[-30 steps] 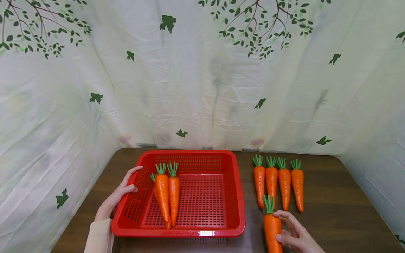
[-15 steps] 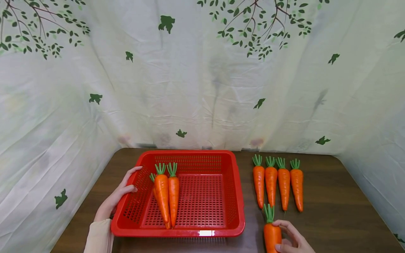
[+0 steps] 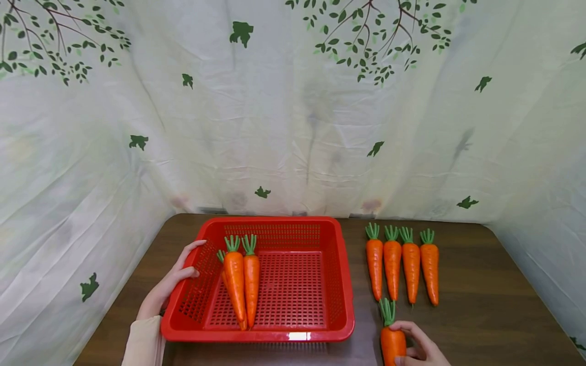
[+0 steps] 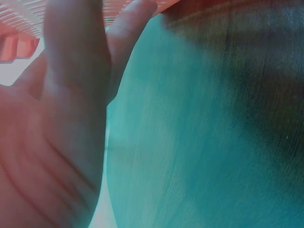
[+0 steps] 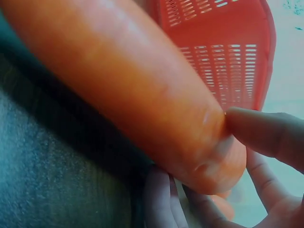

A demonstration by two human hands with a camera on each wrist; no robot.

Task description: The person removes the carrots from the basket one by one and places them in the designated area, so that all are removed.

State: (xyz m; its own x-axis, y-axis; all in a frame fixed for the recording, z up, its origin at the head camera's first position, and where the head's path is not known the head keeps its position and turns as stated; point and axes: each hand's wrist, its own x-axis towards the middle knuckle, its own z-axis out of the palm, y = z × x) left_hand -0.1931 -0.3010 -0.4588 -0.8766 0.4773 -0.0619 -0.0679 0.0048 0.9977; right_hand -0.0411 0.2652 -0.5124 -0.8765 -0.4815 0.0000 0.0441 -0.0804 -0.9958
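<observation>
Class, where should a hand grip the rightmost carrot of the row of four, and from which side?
Probably the thick upper body of the rightmost carrot, just below its green top, coming from the right. It lies lengthwise, tip toward the viewer, and narrows that way; the neighbouring carrot crowds its left shoulder, while bare table borders its right.

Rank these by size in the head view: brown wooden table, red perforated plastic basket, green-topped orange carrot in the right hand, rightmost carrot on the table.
1. Brown wooden table
2. Red plastic basket
Unranked: held carrot, rightmost carrot; the frame cuts off the first.
</observation>
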